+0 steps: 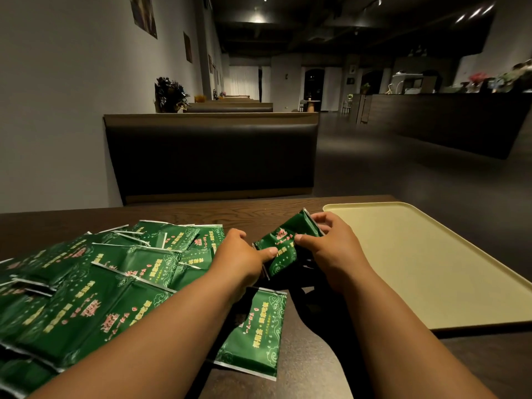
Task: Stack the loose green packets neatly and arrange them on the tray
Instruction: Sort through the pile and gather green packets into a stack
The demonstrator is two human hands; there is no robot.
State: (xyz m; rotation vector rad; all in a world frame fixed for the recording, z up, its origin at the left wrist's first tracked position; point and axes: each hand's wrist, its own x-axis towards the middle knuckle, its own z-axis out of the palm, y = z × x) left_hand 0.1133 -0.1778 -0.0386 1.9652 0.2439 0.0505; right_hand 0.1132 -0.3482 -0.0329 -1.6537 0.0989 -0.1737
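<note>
**A:** How far along is it?

**B:** Early, I'd judge. The left hand (241, 254) pinches the near end of a glossy green foil packet with printed lettering (288, 249), and the right hand (331, 249) grips its far end. Both are closed on it, just above the table. I cannot tell whether more packets are held behind it.

**A:** And the rest?

**B:** The sprawling heap of loose green packets (100, 283) lies overlapped and unsorted to the left of the left hand. One stray green packet (254, 332) sits between the forearms. No packet shows on the pale yellow rectangular plastic tray (417, 269), just to the right of the right hand.

**A:** Room to move?

**B:** Yes, probably. A strip of bare dark wooden table (230, 211) runs beyond the hands. The tray's raised rim is the one edge to lift over. The stray packet could snag a forearm.
</note>
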